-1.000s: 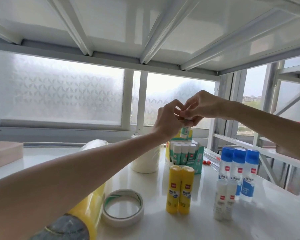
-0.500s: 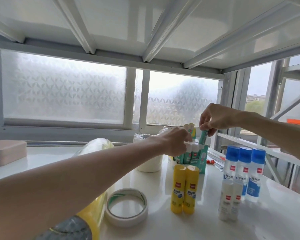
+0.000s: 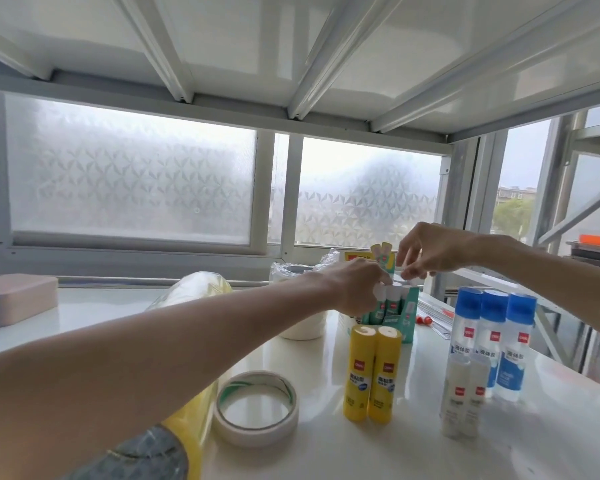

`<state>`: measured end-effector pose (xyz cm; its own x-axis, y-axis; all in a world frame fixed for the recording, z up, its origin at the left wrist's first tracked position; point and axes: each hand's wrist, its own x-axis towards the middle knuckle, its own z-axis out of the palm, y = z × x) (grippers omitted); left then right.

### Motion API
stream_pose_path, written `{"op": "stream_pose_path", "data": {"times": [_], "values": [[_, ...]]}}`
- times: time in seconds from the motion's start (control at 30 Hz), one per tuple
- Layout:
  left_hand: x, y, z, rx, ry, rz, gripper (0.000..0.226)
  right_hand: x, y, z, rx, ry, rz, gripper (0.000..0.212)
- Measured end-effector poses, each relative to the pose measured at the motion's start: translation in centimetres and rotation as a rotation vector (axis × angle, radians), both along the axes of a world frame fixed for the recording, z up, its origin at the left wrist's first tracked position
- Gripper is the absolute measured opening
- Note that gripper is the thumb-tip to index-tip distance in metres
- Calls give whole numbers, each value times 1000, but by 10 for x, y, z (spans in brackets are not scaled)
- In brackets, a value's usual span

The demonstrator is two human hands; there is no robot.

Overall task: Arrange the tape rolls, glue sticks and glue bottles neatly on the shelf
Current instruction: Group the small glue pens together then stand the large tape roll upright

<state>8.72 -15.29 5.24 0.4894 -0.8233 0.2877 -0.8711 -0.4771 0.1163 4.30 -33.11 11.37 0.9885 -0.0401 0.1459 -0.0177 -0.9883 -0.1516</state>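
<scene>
A green box of white-capped green glue sticks (image 3: 407, 311) stands at the back of the white shelf (image 3: 326, 452). My left hand (image 3: 355, 289) is curled around the box's top, over the caps. My right hand (image 3: 430, 251) pinches the cap of one green glue stick (image 3: 403, 284) that stands in the box. In front stand two yellow glue sticks (image 3: 371, 372), three blue-capped glue bottles (image 3: 492, 337) and two small clear bottles (image 3: 463, 398). A masking tape roll (image 3: 255, 408) lies flat. A big yellow tape roll (image 3: 194, 414) is partly hidden under my left arm.
A plastic-wrapped white roll (image 3: 300, 315) stands left of the green box. A pink box (image 3: 14, 299) sits at the far left. Rulers and small red pieces (image 3: 433, 318) lie behind the bottles. A shelf board runs close overhead. Frosted windows close off the back.
Both hands came down from chest height to the green box. The green glue stick held in the air a second ago now stands in the box under my right fingers.
</scene>
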Motion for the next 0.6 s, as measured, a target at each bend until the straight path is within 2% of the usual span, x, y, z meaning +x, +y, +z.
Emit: {"op": "stream_pose_path", "data": {"times": [0.2,0.37,0.47,0.6], "values": [[-1,0,7,-1,46,14,60,-20,4,15,-87,-37,-20,15],[-14,17,57,-37,66,48,46,-60,26,22,-161,-110,11,11],[-33,44,84,-93,45,77,37,-84,44,24,-146,-221,62,14],[-60,98,88,-143,73,159,33,-109,72,21,-66,-358,164,15]]}}
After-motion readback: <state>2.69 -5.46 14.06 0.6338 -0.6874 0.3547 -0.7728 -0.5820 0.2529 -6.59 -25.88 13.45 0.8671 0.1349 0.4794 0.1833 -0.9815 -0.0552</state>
